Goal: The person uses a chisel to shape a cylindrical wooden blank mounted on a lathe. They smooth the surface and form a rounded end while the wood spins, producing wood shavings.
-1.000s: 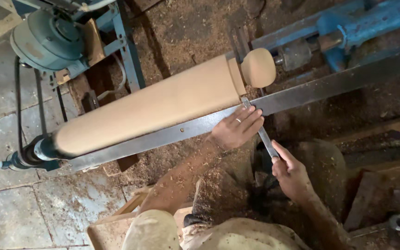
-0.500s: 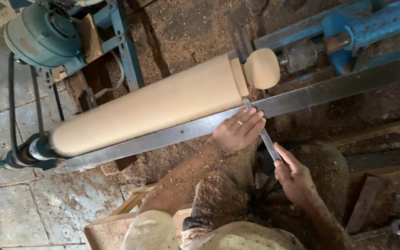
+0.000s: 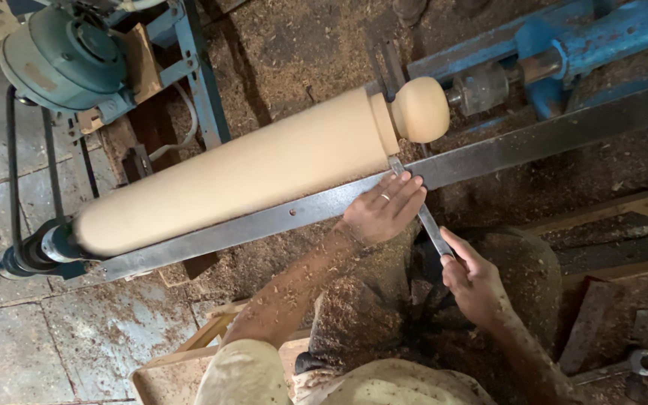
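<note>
steel rail (image 3: 534,146) blocks spinning wood (image 3: 249,169).

Left hand (image 3: 381,211) has slid slightly along the rail (image 3: 534,146) (chisel (image 3: 421,214) too).

Soft, even daylight fills the scene, moderately bright, with no hard glare anywhere. The pale wooden cylinder (image 3: 249,169) is the brightest surface; its long face looks smeared and featureless, streaked by motion blur, while the rounded knob (image 3: 421,109) at its 3 o'clock end is only slightly soft. A dim shadow lies under the cylinder along the steel tool rest (image 3: 534,142). The left hand (image 3: 381,211) and right hand (image 3: 474,281) are fairly sharp, sawdust specks on the forearm readable. The green motor (image 3: 61,60) at 10 o'clock is evenly lit. The frame darkens toward 4 o'clock, where detail sinks into brown shade. Straight edges show little bending near the borders.
</note>
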